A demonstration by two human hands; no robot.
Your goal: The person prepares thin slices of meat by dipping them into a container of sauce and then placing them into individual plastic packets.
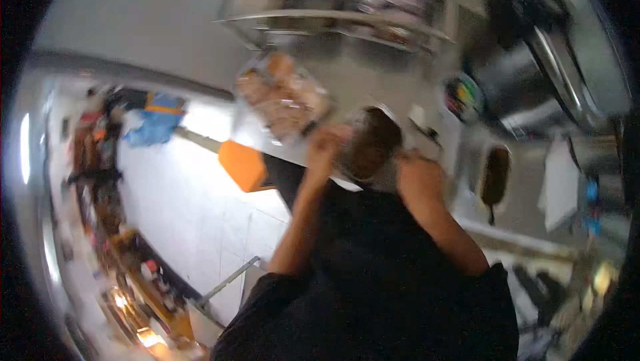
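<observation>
A round, dark brown item (374, 143) lies in front of me with a pale or clear rim about it, perhaps a container; blur hides which. At its left side is my left hand (327, 143), fingers bent and close to the rim. My right hand (420, 173) is at its lower right, fingers curled inward. Motion blur keeps me from telling whether either hand grips anything. Just beyond my left hand sits a clear plastic package or tray of light brown pieces (282, 96), probably food. Both lie on a light worktop (345, 73).
A metal rack (330, 13) with packages stands at the back. To the right are a bowl of colourful bits (462, 96), a large dark metal appliance (530, 71), a long brown item (495, 176) and a white cloth (560, 183). An orange object (242, 166) is at the left.
</observation>
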